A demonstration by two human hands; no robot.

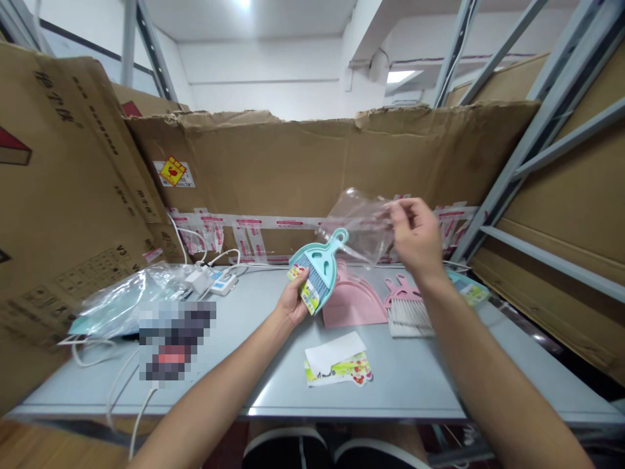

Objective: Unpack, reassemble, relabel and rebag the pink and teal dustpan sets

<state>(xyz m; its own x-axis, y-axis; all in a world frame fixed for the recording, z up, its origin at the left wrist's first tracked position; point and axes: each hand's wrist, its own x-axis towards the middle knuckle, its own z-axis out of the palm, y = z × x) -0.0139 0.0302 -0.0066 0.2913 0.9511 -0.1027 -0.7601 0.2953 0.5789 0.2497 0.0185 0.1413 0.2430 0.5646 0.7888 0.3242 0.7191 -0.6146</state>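
Note:
My left hand (293,303) grips a small teal dustpan (316,254) with a matching brush nested in it and a printed card label (311,296) at its lower end. To the right, my right hand (415,231) pinches a clear plastic bag (361,225), which hangs crumpled behind the dustpan's handle. Behind and below lies a pink dustpan (354,303) on the table. Pink brushes with pale bristles (410,316) rest beside it, partly hidden by my right forearm. Closer to me are printed card labels (342,365), one showing its white back.
Another teal set with a label (469,290) lies at the right, partly covered by my arm. Plastic-wrapped teal items (127,299), a white power strip (222,281), cables and a pixelated object (178,339) occupy the left. Cardboard (303,156) and a metal frame (517,150) enclose the grey table (273,391).

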